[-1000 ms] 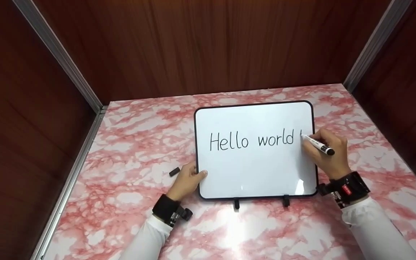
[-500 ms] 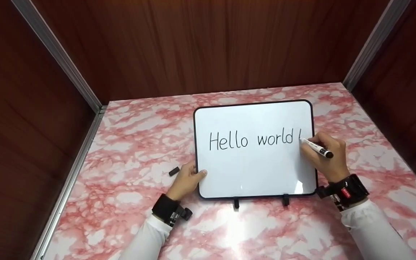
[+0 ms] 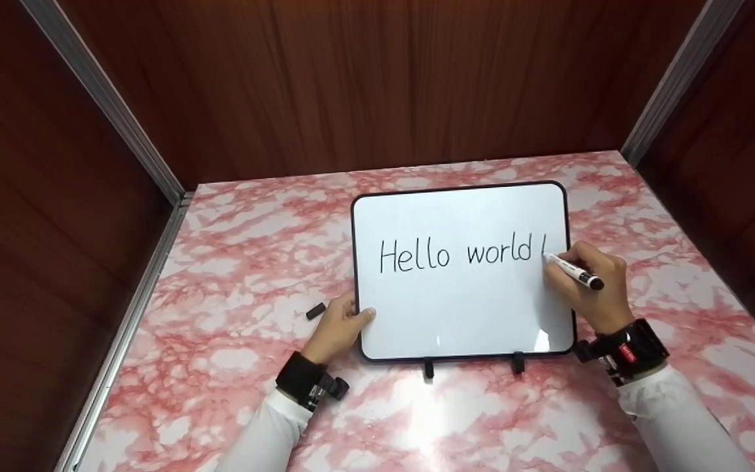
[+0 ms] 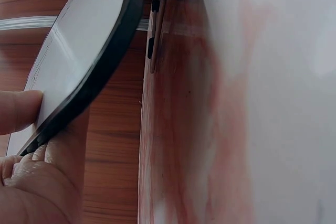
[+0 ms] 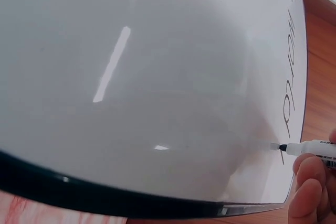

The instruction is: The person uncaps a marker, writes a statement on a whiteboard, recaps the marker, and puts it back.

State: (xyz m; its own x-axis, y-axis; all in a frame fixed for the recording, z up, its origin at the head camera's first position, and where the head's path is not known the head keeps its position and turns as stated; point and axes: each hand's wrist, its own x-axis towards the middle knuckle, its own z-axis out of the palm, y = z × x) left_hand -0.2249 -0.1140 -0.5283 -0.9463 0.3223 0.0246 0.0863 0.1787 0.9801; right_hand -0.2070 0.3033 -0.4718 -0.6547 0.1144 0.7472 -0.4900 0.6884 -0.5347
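A white board with a black frame stands tilted on small black feet. "Hello world" is written across it in black, followed by a slanting stroke. My left hand grips the board's left edge, the thumb on the white face and the other fingers behind the frame. My right hand pinches a white marker with a black end. In the right wrist view the marker's dark tip is at the board's surface beside the last stroke.
A small black marker cap lies on the red-and-white marbled table, left of my left hand. Dark wood panels close in the back and both sides, with metal strips at the corners.
The marker has moved slightly down the board, and the stroke after "world" has grown longer. My left hand keeps its grip on the board's edge.
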